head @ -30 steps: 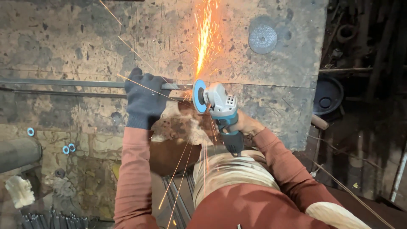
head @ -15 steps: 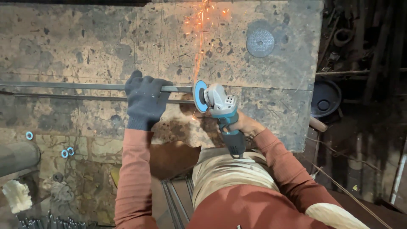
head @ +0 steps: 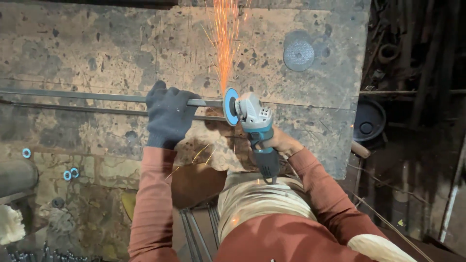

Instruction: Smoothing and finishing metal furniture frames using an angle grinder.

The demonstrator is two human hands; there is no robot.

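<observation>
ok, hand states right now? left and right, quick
Left hand: gloved, closed on the metal bar lying on the workbench.
Right hand: bare, closed round the angle grinder, whose disc meets the bar, throwing sparks.

Sparks (head: 224, 43) flare up again off grinder disc (head: 231, 106), weak half a sec ago.

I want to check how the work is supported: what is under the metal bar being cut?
The metal bar lies on a worn, pitted workbench top, beside a second thinner rod. The gloved left hand covers a stretch of both, so nothing beneath them can be seen there.
</observation>
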